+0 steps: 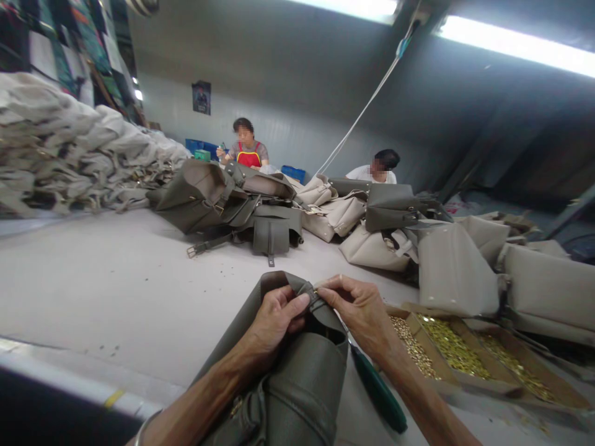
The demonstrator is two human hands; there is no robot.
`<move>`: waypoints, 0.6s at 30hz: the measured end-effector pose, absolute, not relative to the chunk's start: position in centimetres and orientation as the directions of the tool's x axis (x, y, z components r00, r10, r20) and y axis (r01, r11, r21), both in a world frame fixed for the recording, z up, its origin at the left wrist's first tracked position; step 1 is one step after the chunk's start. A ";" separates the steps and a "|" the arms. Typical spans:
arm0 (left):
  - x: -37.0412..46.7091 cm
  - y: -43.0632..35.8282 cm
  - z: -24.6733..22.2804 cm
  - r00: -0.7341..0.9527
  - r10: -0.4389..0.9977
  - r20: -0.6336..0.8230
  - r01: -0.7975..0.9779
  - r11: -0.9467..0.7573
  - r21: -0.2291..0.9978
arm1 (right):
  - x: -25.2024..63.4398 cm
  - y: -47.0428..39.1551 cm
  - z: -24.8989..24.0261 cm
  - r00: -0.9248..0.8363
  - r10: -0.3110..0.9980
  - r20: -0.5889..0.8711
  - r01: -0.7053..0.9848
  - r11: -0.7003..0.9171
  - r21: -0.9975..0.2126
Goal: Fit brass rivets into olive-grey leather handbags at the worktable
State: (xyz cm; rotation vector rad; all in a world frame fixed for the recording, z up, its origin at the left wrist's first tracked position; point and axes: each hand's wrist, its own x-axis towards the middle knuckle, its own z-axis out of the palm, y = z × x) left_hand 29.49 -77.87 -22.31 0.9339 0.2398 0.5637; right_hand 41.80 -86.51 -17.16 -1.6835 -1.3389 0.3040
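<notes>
Where tabletop [116,279] stretches left of the bag [307,378] to its edge, left hand [279,316] clamping bag, right hand [357,303] pinching golden fitting [315,290], trays [504,389] right of bag, wall [279,74] beyond.

The left hand [277,314] holds the upper edge of a dark bag [309,378]. The right hand [357,302] pinches a small golden piece [315,290] at this edge. A tool with a green handle [379,390] lies beside the bag, on the worktop [116,285]. To the right are cardboard boxes [430,341] with small metal parts. Behind, dark bags [195,198] and pale bags [458,272] are piled, and two people [248,152] sit farther away.
</notes>
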 end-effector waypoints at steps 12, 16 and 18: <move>29.6 -77.4 -22.8 0.825 0.565 -0.010 -0.305 0.460 0.834 | 42.1 -86.1 -17.8 0.352 0.859 0.372 0.632 0.075 -0.772; 29.6 -77.3 -22.8 0.830 0.558 -0.016 -0.296 0.463 0.836 | 42.1 -86.2 -17.1 0.262 0.878 0.400 0.742 0.081 -0.665; 29.6 -77.3 -22.9 0.829 0.559 -0.007 -0.298 0.454 0.840 | 42.0 -86.1 -16.8 0.221 0.884 0.412 0.788 0.087 -0.609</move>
